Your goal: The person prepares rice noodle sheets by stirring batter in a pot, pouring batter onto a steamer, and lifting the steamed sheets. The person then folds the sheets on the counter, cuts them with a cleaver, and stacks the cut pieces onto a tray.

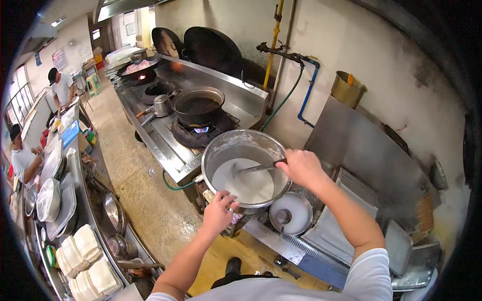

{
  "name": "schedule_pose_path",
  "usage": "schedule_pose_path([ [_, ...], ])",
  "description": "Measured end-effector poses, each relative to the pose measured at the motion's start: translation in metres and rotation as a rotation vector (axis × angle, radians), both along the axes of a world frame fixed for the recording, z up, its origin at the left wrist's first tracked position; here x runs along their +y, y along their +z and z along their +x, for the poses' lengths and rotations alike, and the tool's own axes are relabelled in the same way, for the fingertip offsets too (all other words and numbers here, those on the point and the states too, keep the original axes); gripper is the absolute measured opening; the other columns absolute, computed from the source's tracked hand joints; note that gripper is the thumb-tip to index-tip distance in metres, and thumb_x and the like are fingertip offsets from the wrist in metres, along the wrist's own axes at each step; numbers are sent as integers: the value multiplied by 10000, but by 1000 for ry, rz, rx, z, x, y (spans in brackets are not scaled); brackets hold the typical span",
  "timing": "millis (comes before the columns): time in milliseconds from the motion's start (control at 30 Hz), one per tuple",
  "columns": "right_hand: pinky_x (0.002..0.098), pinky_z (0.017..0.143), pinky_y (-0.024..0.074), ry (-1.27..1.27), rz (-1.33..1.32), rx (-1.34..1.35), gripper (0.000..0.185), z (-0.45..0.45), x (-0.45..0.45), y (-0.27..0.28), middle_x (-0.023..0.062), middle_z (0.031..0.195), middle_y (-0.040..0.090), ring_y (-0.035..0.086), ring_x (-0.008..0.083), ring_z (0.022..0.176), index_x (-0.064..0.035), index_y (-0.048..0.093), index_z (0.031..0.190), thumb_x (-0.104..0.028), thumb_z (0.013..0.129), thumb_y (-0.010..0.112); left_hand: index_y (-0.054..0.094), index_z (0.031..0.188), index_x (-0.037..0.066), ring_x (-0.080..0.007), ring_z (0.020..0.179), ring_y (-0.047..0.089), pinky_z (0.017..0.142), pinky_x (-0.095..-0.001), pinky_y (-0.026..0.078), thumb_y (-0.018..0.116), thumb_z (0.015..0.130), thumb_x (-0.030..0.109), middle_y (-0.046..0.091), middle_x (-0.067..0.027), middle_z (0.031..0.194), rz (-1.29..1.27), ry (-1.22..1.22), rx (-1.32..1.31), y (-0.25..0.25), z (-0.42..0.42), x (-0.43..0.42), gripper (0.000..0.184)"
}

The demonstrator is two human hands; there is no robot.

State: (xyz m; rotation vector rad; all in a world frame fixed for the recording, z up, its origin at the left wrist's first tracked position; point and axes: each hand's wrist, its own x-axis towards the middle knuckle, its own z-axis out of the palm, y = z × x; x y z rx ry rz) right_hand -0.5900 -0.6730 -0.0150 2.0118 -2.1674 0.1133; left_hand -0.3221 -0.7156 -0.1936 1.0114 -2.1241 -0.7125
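A large deep metal pot (208,150) stands in front of me, holding milky white liquid (253,188). My right hand (301,169) is closed around the dark handle end of a long metal ladle (257,169). The ladle slants down to the left, its head partly sunk in the liquid, so its full shape is hidden. At the near left rim of the pot, my left hand (218,214) has its fingers bent over the edge. Just below those fingers hangs a bit of pinkish cloth (236,218).
A dark pan (198,103) sits over a lit burner, beside a small metal pitcher (161,105). A lidded pot (291,213) is right of the big pot. Folded white cloths (80,251) lie on the left counter. Two people (63,85) work at the far left.
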Motion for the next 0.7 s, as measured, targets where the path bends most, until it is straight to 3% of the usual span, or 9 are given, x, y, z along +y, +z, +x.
schedule_pose_path([
  [67, 443, 670, 605, 40, 177, 204, 250, -7, -1, -2, 154, 808, 723, 734, 349, 728, -28, 715, 883, -275, 912, 685, 731, 1101, 93, -271, 817, 708, 748, -391, 572, 717, 942, 260, 639, -119, 1165, -9, -22, 42, -14, -2, -6, 231],
  [167, 405, 606, 610, 171, 112, 289, 104, -8, 14, -54, 143, 816, 729, 751, 293, 725, -46, 739, 841, -92, 795, 657, 731, 1070, 96, -293, 834, 696, 729, -389, 567, 734, 924, 252, 640, -102, 1113, -37, -23, 65, -9, -1, -7, 213],
  [267, 406, 619, 612, 166, 224, 278, 108, -6, 30, -62, 150, 810, 730, 756, 295, 746, -34, 737, 838, -86, 806, 647, 729, 1057, 93, -285, 827, 690, 715, -390, 561, 744, 912, 260, 641, -95, 1094, -66, -14, 61, -9, 0, -6, 222],
  [400, 425, 661, 616, 179, 573, 244, 123, 8, 43, -29, 164, 860, 754, 761, 319, 805, -49, 757, 872, -100, 810, 663, 728, 1052, 93, -275, 789, 678, 703, -386, 554, 760, 898, 262, 644, -89, 1077, -57, 0, 73, -6, -1, -4, 231],
  [700, 465, 704, 605, 172, 775, 169, 140, 30, 45, 53, 215, 853, 736, 745, 375, 836, -8, 749, 831, -69, 777, 635, 730, 1038, 89, -286, 790, 689, 696, -388, 555, 788, 870, 228, 652, -96, 1066, -114, 27, 119, -16, -5, -4, 226],
])
